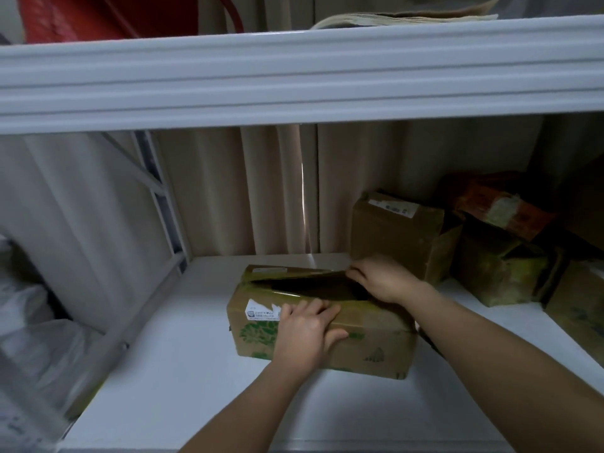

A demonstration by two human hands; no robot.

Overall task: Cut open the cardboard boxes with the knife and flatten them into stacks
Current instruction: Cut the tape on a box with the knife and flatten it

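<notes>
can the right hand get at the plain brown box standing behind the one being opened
Probably yes. The right hand is at the far right flap of the printed box, and the plain brown box stands just behind it with its near face showing. Nothing lies between them.

Two bare forearms enter from the bottom edge, each ending in a bare hand: the left hand (305, 328) and the right hand (380, 279). No sleeve shows on either arm as far as the frame reaches. The wrists carry no watch or band, and the fingers (322, 307) show no rings or gloves. Nails look short and plain.
</notes>
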